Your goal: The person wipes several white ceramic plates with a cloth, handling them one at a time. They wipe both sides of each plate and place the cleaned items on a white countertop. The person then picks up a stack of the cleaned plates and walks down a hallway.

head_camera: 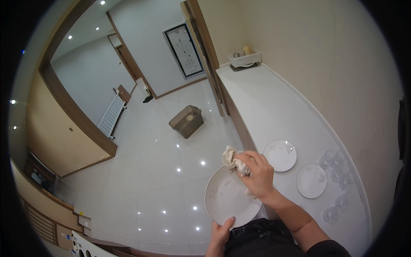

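My left hand grips the lower edge of a white plate, thumb on its face, and the plate is tilted up in front of my body. My right hand is closed around a crumpled whitish cloth at the plate's upper right rim. On the white counter to the right lie a round white plate and another plate, both with faint grey patterns. Several clear glasses stand beside them near the wall.
A white plastic basket with small items sits at the counter's far end. A grey-brown plastic tub stands on the tiled floor, with a pale round thing inside. A white rack stands by the far wall.
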### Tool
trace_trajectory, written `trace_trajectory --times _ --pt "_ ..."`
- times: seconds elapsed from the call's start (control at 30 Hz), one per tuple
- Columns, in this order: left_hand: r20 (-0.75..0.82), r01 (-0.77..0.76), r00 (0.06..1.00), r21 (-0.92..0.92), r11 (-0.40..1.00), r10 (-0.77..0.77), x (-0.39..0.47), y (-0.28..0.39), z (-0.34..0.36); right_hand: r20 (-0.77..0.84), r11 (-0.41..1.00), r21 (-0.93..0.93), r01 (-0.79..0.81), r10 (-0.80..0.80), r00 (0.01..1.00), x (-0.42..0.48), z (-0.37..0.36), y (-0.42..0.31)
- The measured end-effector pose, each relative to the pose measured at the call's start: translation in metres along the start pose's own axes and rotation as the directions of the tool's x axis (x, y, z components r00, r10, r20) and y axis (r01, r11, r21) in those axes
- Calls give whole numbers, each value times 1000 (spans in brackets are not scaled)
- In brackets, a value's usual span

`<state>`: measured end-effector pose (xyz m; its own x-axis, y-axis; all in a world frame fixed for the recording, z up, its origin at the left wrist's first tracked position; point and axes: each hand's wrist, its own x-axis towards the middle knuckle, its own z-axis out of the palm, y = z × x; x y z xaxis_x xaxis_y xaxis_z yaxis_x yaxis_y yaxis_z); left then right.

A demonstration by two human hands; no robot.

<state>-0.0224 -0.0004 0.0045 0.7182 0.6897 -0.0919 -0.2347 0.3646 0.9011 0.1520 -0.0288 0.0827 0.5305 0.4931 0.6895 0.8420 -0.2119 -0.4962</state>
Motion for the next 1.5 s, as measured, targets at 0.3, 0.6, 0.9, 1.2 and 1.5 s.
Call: trace_trajectory --times 0.3,0.6,0.9,1.2,1.5 --pt "-50 28 998 -302 953 -45 -1 -10 -2 380 871 437 225 -405 832 -45 -16 -40" --pt "-123 5 992 -127 992 -21 -1 11 17 97 999 -40 3 1 995 2 -13 8" --pt "-204 -103 977 -213 972 59 2 9 6 637 970 194 146 -238 734 -63 -53 -20" --pt "-146 -81 987 -91 993 67 -5 11 19 237 994 -74 78 -58 970 -7 -27 10" --pt "-226 -98 972 -172 980 57 1 16 18 433 975 -168 148 -62 899 -40 -39 3"
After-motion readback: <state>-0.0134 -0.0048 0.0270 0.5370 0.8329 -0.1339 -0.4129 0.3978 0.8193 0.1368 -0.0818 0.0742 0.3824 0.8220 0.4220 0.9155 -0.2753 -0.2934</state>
